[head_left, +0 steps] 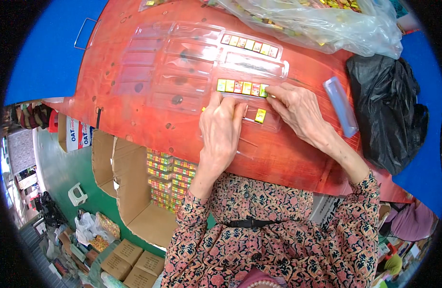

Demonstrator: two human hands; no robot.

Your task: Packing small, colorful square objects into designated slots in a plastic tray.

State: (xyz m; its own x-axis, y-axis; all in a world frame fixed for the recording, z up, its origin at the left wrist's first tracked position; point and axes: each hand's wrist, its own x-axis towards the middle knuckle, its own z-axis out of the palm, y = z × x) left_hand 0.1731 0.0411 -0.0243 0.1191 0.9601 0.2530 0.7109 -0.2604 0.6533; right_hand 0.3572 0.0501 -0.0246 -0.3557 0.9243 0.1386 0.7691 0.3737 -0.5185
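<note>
On a red table, a row of several small coloured boxes (238,87) sits in a clear plastic tray (252,61). My right hand (298,109) is at the row's right end, thumb and forefinger closed on a small green box (263,90). My left hand (219,128) rests at the near side of the row with its fingers curled in; whatever they hold is hidden. Between my hands lies a single small yellow box (260,115). A second row of small boxes (250,45) fills the tray's far compartment.
More clear trays (182,62) lie to the left. A large clear bag (322,29) of small boxes is at the back, a black bag (384,115) and a clear plastic strip (340,106) at right. Below the table's left edge stands a carton (144,211) of filled trays.
</note>
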